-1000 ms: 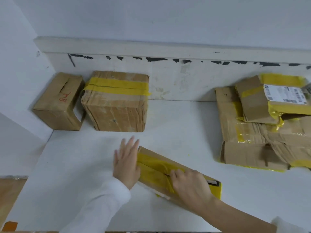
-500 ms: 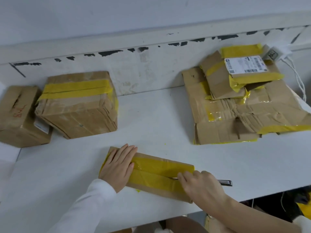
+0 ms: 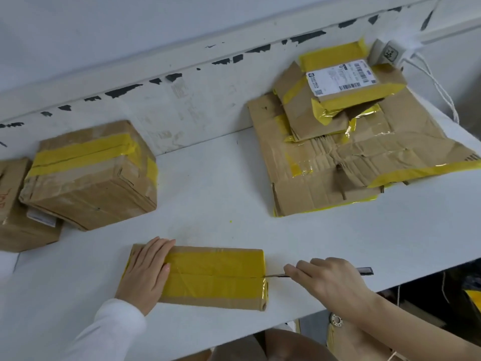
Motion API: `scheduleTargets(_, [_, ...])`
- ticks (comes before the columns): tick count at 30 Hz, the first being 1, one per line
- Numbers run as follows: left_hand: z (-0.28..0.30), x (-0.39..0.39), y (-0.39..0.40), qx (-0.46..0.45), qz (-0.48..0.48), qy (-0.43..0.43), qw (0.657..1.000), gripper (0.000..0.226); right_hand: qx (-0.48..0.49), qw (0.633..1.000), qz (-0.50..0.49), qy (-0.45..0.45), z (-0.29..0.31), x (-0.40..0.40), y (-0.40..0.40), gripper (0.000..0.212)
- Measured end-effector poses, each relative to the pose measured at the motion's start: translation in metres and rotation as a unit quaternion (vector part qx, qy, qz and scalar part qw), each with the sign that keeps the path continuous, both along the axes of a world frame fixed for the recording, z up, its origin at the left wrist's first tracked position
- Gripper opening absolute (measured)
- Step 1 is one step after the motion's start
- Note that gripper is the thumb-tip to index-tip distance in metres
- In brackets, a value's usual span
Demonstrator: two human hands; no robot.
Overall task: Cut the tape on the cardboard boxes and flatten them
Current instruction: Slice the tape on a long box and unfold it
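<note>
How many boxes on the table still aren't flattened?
3. The flat box under both hands at the near edge, being cut; the taped box at back left; the partly cropped box at far left. The flattened pile may hide others.

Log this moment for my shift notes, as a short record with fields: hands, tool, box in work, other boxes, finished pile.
left hand: flat on the left end of the taped box, holding it down
right hand: grips a knife, blade at the box's right end
taped box: lies on the white table
other boxes: large taped box and a smaller box, far left
finished pile: flattened cardboard, far right
</note>
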State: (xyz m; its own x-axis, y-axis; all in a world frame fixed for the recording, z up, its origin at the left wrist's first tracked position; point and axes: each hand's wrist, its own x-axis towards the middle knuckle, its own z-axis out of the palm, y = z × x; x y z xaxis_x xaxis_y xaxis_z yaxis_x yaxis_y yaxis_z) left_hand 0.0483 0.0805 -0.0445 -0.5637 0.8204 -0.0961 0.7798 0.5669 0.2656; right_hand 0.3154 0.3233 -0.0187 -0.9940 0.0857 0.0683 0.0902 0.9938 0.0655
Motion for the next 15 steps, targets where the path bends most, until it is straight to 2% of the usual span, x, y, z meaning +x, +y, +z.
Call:
scheduleTargets(3, [0.007,0.004,-0.009,-0.006,0.094,-0.029,0.995,0.076,-0.043,0.998,-0.023,0.045,-0.017,0.006,0.023,0.037])
scheduleTargets(5, [0.012,0.010,-0.004,-0.027,0.154,0.024,0.987,0.081,-0.118,0.983,-0.130,0.056,-0.021,-0.003,0.030,0.027])
scheduleTargets(7, [0.016,0.021,0.010,-0.044,0.182,0.083,0.979,0.077,-0.205,0.947,-0.245,0.020,-0.028,-0.021,0.026,0.019])
scheduleTargets(8, [0.018,0.027,0.018,-0.038,0.160,0.101,0.981,0.071,-0.289,0.916,-0.277,0.012,-0.033,-0.031,0.022,0.024])
scheduleTargets(10, [0.016,0.040,0.030,-0.009,0.061,0.135,0.989,0.059,-0.397,0.869,-0.296,0.013,-0.041,-0.050,0.009,0.028])
scheduleTargets(12, [0.012,0.048,0.038,-0.020,-0.018,0.138,0.990,0.059,-0.416,0.858,-0.301,0.020,-0.043,-0.065,-0.003,0.027])
scheduleTargets(15, [0.006,0.051,0.045,-0.058,-0.008,0.118,0.991,0.062,-0.416,0.853,-0.314,0.022,-0.041,-0.075,-0.010,0.024])
